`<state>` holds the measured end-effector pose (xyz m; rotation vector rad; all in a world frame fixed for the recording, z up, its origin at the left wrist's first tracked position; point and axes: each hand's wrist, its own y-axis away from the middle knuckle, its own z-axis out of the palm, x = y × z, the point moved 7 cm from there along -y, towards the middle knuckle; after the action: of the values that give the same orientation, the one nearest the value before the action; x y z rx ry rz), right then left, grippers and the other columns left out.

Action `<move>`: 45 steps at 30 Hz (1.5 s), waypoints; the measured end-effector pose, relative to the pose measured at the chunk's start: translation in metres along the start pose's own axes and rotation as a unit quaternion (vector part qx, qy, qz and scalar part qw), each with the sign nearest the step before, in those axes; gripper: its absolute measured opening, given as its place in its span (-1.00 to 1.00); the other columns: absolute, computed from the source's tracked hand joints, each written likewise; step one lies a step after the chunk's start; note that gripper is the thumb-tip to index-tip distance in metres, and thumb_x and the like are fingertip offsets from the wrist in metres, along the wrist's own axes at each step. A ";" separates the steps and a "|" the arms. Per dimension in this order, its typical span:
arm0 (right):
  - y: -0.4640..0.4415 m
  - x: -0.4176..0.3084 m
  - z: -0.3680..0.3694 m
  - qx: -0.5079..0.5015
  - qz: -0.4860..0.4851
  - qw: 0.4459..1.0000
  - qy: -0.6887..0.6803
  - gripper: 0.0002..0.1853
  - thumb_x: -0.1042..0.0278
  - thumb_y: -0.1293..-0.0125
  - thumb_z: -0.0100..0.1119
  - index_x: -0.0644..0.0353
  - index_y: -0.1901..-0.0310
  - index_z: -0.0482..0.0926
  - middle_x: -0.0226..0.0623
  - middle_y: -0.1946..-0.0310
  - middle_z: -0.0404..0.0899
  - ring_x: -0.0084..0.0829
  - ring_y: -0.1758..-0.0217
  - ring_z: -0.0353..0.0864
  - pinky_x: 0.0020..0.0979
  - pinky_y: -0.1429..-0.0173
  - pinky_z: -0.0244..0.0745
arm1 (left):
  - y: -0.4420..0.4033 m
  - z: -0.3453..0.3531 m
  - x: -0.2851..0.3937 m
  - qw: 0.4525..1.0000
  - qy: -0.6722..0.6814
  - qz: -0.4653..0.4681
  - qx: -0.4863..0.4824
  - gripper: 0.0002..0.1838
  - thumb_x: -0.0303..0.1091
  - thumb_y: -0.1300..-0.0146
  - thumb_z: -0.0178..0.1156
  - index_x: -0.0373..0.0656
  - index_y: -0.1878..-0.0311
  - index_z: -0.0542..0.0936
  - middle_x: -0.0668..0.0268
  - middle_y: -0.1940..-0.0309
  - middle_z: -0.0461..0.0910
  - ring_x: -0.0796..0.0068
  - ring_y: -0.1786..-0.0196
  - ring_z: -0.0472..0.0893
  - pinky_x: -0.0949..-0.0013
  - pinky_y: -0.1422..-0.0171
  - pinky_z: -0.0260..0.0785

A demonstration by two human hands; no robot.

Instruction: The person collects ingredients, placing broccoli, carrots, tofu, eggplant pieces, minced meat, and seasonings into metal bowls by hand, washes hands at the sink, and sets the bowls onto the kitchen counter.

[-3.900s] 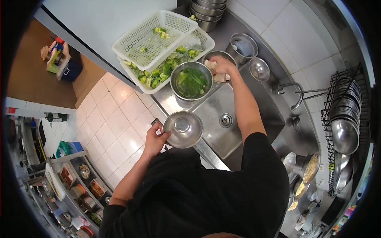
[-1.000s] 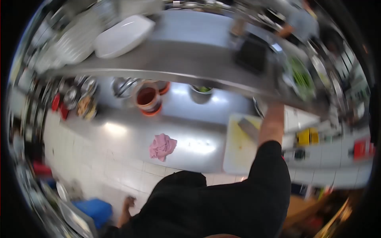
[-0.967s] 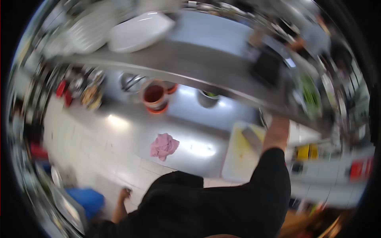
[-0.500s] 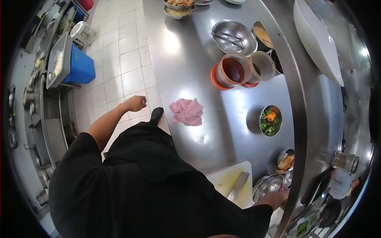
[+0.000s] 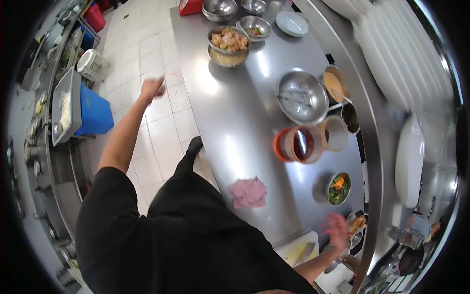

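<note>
My left hand (image 5: pixel 152 88) is raised over the tiled floor, left of the steel table (image 5: pixel 225 122); motion blur smears its fingers, and nothing shows in it. Low on the right, my right hand (image 5: pixel 336 231) hovers empty above the table with its fingers spread, also blurred. Just beyond it stands a metal bowl of green and orange vegetables (image 5: pixel 338 189). Beside it, a bowl of browned food (image 5: pixel 357 224) is partly visible. A cutting board (image 5: pixel 292 249) with a cleaver (image 5: pixel 306 253) lies near my right forearm. A crumpled pink cloth (image 5: pixel 248 192) rests on the table.
A tub of red sauce (image 5: pixel 304 144) and a large metal bowl (image 5: pixel 302 96) stand farther along. Stacked bowls, the upper with meat pieces (image 5: pixel 229 40), sit near the far end. A steel shelf (image 5: pixel 364 98) overhangs the right side. A blue bin (image 5: pixel 96 110) stands at left.
From the sink with bowls, the view has turned to this table. Within the last half second more of its far end appeared; my right hand came away from the bowls and my left hand swung forward.
</note>
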<state>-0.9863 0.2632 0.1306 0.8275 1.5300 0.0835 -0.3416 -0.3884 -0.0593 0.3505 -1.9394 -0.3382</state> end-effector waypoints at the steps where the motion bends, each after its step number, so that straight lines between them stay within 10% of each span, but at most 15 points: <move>1: -0.017 0.001 0.053 -0.054 0.051 0.997 0.021 -0.64 0.36 -0.44 0.20 0.26 -0.20 0.48 -0.18 0.02 0.58 -0.35 0.09 0.67 -0.31 0.30 0.75 | -0.017 0.008 0.086 0.992 -0.092 0.077 0.027 -0.52 0.01 -0.29 0.29 -0.36 0.31 0.69 0.11 0.47 0.68 0.39 0.43 0.66 0.33 0.34 0.54; 5: -0.065 0.019 0.259 -0.074 0.147 0.974 0.155 -0.55 0.22 -0.39 0.28 0.20 -0.22 0.42 -0.19 -0.02 0.54 -0.19 0.03 0.64 -0.17 0.14 0.71 | -0.192 0.066 0.248 0.951 -0.099 0.277 0.099 -0.51 0.03 -0.22 0.34 -0.34 0.22 0.68 0.00 0.33 0.73 0.15 0.28 0.73 0.17 0.04 0.55; 8: -0.114 0.002 0.394 0.080 -0.106 0.849 0.512 -0.46 0.35 -0.22 0.34 0.21 -0.23 0.40 0.02 -0.05 0.47 0.06 -0.07 0.56 -0.06 -0.19 0.52 | -0.249 0.110 0.304 0.948 -0.143 0.254 0.129 -0.49 0.02 -0.20 0.37 -0.34 0.13 0.68 -0.06 0.26 0.74 0.09 0.15 0.76 0.14 -0.06 0.56; 14: -0.179 -0.100 0.486 0.169 -0.096 0.950 0.244 -0.45 0.43 -0.20 0.32 0.20 -0.22 0.38 0.13 -0.04 0.46 -0.02 -0.15 0.54 -0.11 -0.22 0.50 | -0.291 0.154 0.372 0.856 -0.406 0.321 -0.020 -0.68 -0.33 -0.32 0.07 -0.24 -0.01 0.68 -0.12 0.02 0.69 -0.09 -0.08 0.69 -0.07 -0.18 0.54; 16: -0.199 -0.105 0.510 0.067 -0.051 0.987 -0.139 -0.40 0.46 -0.24 0.33 0.17 -0.29 0.29 -0.03 -0.08 0.48 -0.19 -0.20 0.54 -0.15 -0.26 0.53 | -0.260 0.143 0.410 0.837 -0.413 0.359 -0.020 -0.70 -0.28 -0.41 0.00 -0.21 -0.07 0.55 -0.07 0.01 0.68 -0.08 -0.10 0.67 -0.04 -0.20 0.52; 20: -0.222 -0.162 0.535 0.089 -0.074 0.915 -0.387 -0.35 0.50 -0.25 0.32 0.17 -0.32 0.23 -0.15 -0.16 0.47 -0.30 -0.21 0.54 -0.19 -0.30 0.53 | -0.205 0.099 0.445 0.831 -0.254 0.495 0.023 -0.70 -0.45 -0.24 0.13 -0.31 -0.02 0.44 -0.11 0.08 0.64 -0.20 0.03 0.66 -0.10 -0.07 0.48; 22: -0.226 -0.216 0.545 0.080 -0.116 0.878 -0.457 -0.37 0.48 -0.26 0.28 0.18 -0.33 0.23 -0.16 -0.18 0.44 -0.29 -0.22 0.52 -0.19 -0.33 0.50 | -0.153 0.057 0.442 0.723 -0.086 0.680 0.081 -0.77 -0.56 -0.16 0.10 -0.31 0.10 0.42 -0.03 0.23 0.57 -0.15 0.20 0.59 -0.07 0.05 0.43; 24: -0.210 -0.277 0.539 0.127 -0.335 0.790 -0.497 -0.33 0.46 -0.27 0.33 0.21 -0.35 0.22 -0.21 -0.18 0.44 -0.31 -0.23 0.52 -0.26 -0.34 0.45 | -0.127 0.036 0.416 0.804 -0.045 0.593 -0.003 -0.81 -0.62 -0.12 0.08 -0.28 0.17 0.42 0.11 0.39 0.41 0.07 0.34 0.48 0.08 0.19 0.36; 28: -0.205 -0.355 0.546 0.338 -0.471 0.798 -0.165 -0.44 0.38 -0.30 0.27 0.24 -0.29 0.30 -0.12 -0.10 0.47 -0.24 -0.19 0.54 -0.21 -0.26 0.46 | -0.025 0.023 0.336 0.882 0.110 0.379 -0.256 -0.82 -0.62 -0.08 0.10 -0.27 0.21 0.45 0.37 0.39 0.33 0.52 0.35 0.31 0.44 0.29 0.23; 30: -0.231 -0.379 0.581 0.384 -0.456 0.799 0.079 -0.54 0.33 -0.24 0.25 0.26 -0.15 0.42 0.06 0.02 0.47 0.02 -0.06 0.55 -0.10 -0.12 0.47 | 0.058 0.009 0.324 0.859 0.030 0.423 -0.286 -0.82 -0.62 -0.06 0.12 -0.31 0.23 0.44 0.33 0.37 0.40 0.51 0.30 0.38 0.39 0.17 0.37; 32: -0.253 -0.366 0.634 0.181 -0.498 0.825 0.200 -0.55 0.28 -0.13 0.31 0.24 -0.05 0.48 0.04 0.06 0.48 0.13 0.00 0.50 -0.03 -0.05 0.46 | 0.072 -0.003 0.310 0.804 0.073 0.563 -0.178 -0.79 -0.67 -0.05 0.05 -0.35 0.22 0.55 0.27 0.50 0.38 0.51 0.36 0.40 0.38 0.18 0.39; 34: -0.247 -0.356 0.651 0.024 -0.478 0.838 0.260 -0.60 0.23 -0.04 0.33 0.22 0.09 0.56 -0.02 0.08 0.55 0.09 -0.02 0.55 0.02 -0.03 0.47 | 0.036 -0.031 0.284 0.914 0.026 0.337 -0.224 -0.90 -0.70 -0.05 0.05 -0.32 0.37 0.47 0.19 0.53 0.38 0.31 0.38 0.40 0.34 0.08 0.44; 36: -0.234 -0.323 0.675 -0.186 -0.367 0.777 0.476 -0.68 0.22 0.01 0.34 0.19 0.21 0.62 -0.07 0.11 0.62 0.02 -0.04 0.60 0.00 -0.04 0.50 | 0.039 -0.037 0.252 0.911 0.048 0.347 -0.219 -0.86 -0.70 -0.06 0.06 -0.29 0.45 0.32 0.03 0.35 0.56 0.04 0.25 0.52 0.28 -0.01 0.46; 39: -0.219 -0.284 0.636 -0.139 -0.251 0.801 0.526 -0.68 0.19 -0.03 0.30 0.09 0.15 0.69 -0.14 0.07 0.66 -0.05 -0.07 0.62 -0.01 -0.07 0.51 | 0.072 -0.047 0.226 0.812 0.044 0.566 -0.138 -0.92 -0.68 -0.12 0.10 -0.37 0.36 0.39 -0.22 -0.28 0.46 -0.18 -0.15 0.58 0.19 -0.11 0.47; 45: -0.152 -0.169 0.557 0.219 -0.125 0.816 0.521 -0.49 0.19 -0.24 0.26 0.07 -0.23 0.51 -0.09 -0.19 0.50 -0.01 -0.36 0.36 0.25 -0.23 0.24 | 0.064 -0.016 0.114 0.846 -0.017 0.503 -0.176 -0.88 -0.68 -0.06 0.08 -0.36 0.31 0.41 -0.23 -0.16 0.51 -0.32 -0.14 0.51 0.00 -0.21 0.41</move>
<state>-0.5722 -0.1718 0.1008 0.9894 2.7688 -0.0245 -0.3748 -0.3763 0.0676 -0.9121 -1.7789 0.0126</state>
